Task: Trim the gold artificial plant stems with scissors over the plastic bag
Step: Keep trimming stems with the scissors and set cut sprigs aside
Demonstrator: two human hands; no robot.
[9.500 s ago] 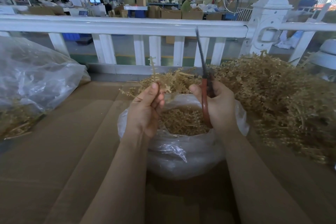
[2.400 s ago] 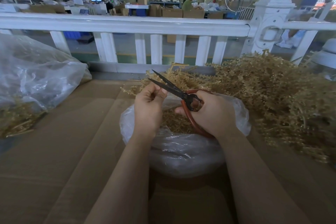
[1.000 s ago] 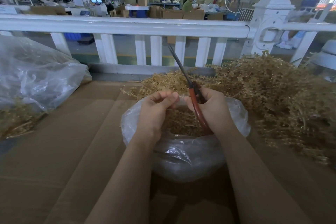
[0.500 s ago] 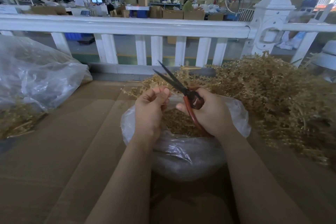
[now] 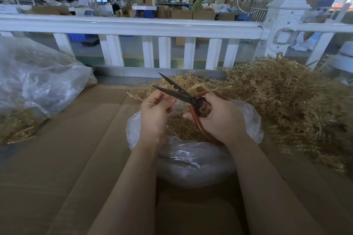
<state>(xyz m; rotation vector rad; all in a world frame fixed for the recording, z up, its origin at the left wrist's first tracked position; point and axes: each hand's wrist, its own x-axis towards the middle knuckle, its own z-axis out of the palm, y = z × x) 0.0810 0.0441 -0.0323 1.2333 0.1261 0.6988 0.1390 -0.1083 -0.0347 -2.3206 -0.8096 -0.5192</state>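
Head view: the left hand [image 5: 155, 112] pinches a short gold plastic sprig [image 5: 172, 99] up between the parted black blades of the red-handled scissors [image 5: 183, 96], whose loops the right hand [image 5: 217, 118] grips. Both hover over the clear plastic bag [image 5: 191, 160] at six o'clock, probably so trimmings drop onto the gold pieces already inside. A large heap of gold artificial stems [image 5: 286, 101] lies at two o'clock, near the scissor hand, likely for easy reach.
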